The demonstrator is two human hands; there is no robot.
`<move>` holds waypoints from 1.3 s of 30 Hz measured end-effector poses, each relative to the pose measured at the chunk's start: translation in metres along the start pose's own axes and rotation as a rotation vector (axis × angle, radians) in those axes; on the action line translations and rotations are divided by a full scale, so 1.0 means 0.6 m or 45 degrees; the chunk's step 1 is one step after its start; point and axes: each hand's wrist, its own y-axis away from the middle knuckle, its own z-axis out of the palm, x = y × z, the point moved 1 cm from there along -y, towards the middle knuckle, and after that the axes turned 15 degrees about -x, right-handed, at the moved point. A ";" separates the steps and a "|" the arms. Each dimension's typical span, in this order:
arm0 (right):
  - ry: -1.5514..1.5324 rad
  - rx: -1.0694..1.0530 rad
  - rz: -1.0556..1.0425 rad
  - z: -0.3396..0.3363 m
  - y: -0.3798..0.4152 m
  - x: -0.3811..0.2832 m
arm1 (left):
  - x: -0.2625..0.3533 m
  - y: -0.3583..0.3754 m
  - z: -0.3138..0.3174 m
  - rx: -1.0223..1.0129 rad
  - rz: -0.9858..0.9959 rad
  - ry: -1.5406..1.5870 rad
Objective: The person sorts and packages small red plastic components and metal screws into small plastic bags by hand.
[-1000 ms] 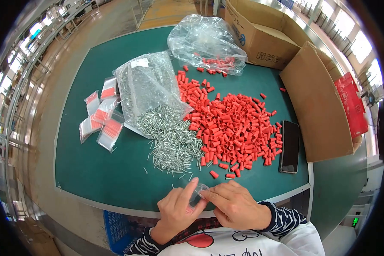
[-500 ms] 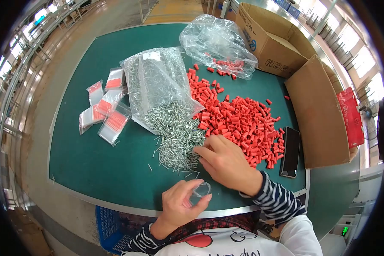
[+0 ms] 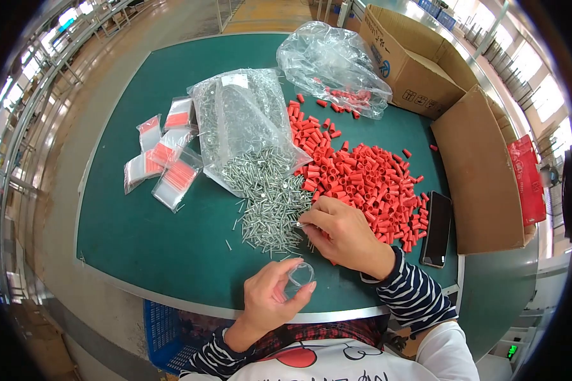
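Note:
My left hand [image 3: 272, 295] is near the table's front edge, its thumb and fingers curled round a small clear plastic cup [image 3: 300, 275] whose round mouth faces up. My right hand [image 3: 346, 235] is at the right side of a heap of silvery screws [image 3: 267, 209]. Between its thumb and fingertips a shiny screw end [image 3: 298, 224] shows; whether more screws are in the fingers is hidden. Just beyond this hand lies a big pile of red plastic caps [image 3: 368, 184]. An opened clear bag of screws [image 3: 235, 120] spills into the heap.
Several small zip bags with red strips [image 3: 177, 178] lie at the left. A crumpled clear bag [image 3: 330, 63] with red caps is at the back. Cardboard boxes [image 3: 476, 178] line the right side. A black phone [image 3: 436, 228] lies beside the caps.
My right hand has lifted slightly from the screws, and a screw end now shows at its fingertips. My left hand keeps its hold on the cup. The view has shifted a little.

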 end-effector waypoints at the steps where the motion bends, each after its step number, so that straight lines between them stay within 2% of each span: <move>1: -0.102 0.005 -0.005 -0.002 0.004 0.000 | 0.000 0.000 0.000 -0.001 -0.006 0.000; 7: -0.570 0.016 -0.107 -0.009 0.017 0.009 | 0.001 -0.009 0.004 0.090 0.043 0.017; 13: -1.017 -0.123 0.145 -0.013 0.033 0.002 | 0.000 -0.012 0.007 0.133 0.076 0.056; 19: -1.147 -0.154 0.030 -0.016 0.051 -0.012 | -0.004 -0.012 0.007 0.131 0.091 -0.015; 23: -1.098 -0.220 0.050 -0.021 0.062 -0.032 | -0.008 -0.011 0.006 0.125 0.106 -0.119; 26: -1.049 -0.214 0.001 -0.015 0.069 -0.039 | 0.005 -0.009 0.003 0.091 0.019 -0.152; 30: -0.852 -0.221 0.021 -0.034 0.074 -0.059 | 0.004 -0.012 0.003 0.079 0.073 -0.265; 33: -0.797 -0.024 0.003 -0.054 0.086 -0.049 | 0.002 -0.008 0.004 0.075 0.035 -0.254; 34: -0.791 -0.008 0.120 -0.066 0.093 -0.048 | 0.004 -0.009 0.004 0.072 0.026 -0.235; 36: -0.705 0.077 0.190 -0.073 0.107 -0.036 | 0.003 -0.008 0.005 0.063 0.001 -0.206; 39: -0.391 -0.025 0.157 -0.060 0.133 -0.023 | -0.002 -0.004 0.003 0.045 -0.042 -0.182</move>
